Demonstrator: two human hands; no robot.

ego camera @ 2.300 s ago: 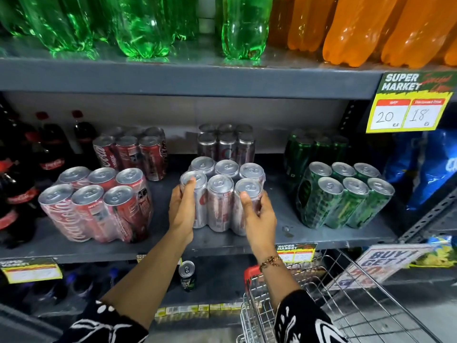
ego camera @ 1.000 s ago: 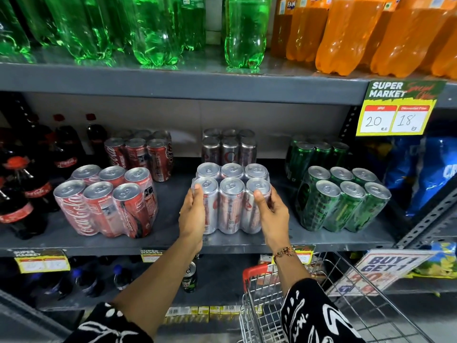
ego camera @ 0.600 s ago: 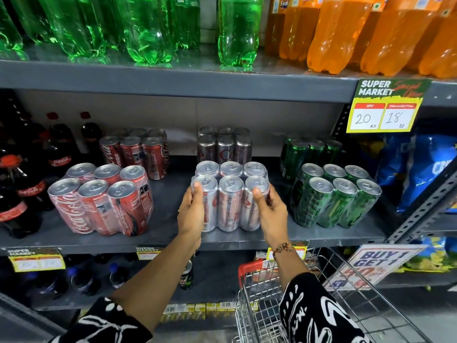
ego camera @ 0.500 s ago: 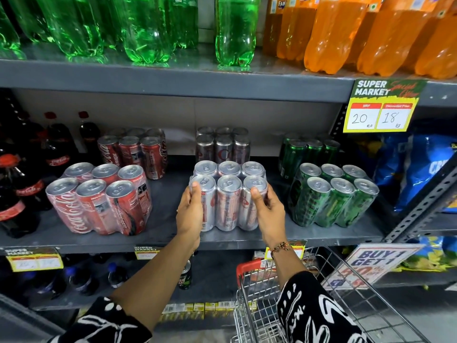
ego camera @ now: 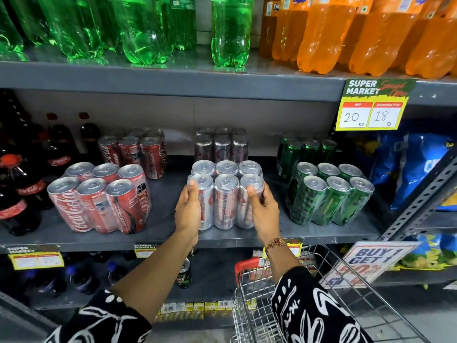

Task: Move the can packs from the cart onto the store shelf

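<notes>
A shrink-wrapped pack of silver cans (ego camera: 226, 199) stands upright on the grey middle shelf (ego camera: 160, 233), near its front edge. My left hand (ego camera: 188, 211) grips the pack's left side and my right hand (ego camera: 262, 211) grips its right side, thumbs on the front cans. A red cola can pack (ego camera: 99, 201) leans to its left. A green can pack (ego camera: 329, 196) leans to its right. The wire cart (ego camera: 262, 305) with a red handle sits below my right arm; what I see of its basket holds no packs.
More red (ego camera: 133, 152), silver (ego camera: 221, 144) and green (ego camera: 306, 149) can packs stand at the shelf's back. Dark cola bottles (ego camera: 17, 184) fill the left end. Green and orange bottles line the shelf above. A yellow price sign (ego camera: 373, 107) hangs right; blue snack bags (ego camera: 418, 164) lie beyond.
Both hands have stayed on the silver pack, which has been shifted slightly on the shelf. The view has drifted a little; nothing else moved.
</notes>
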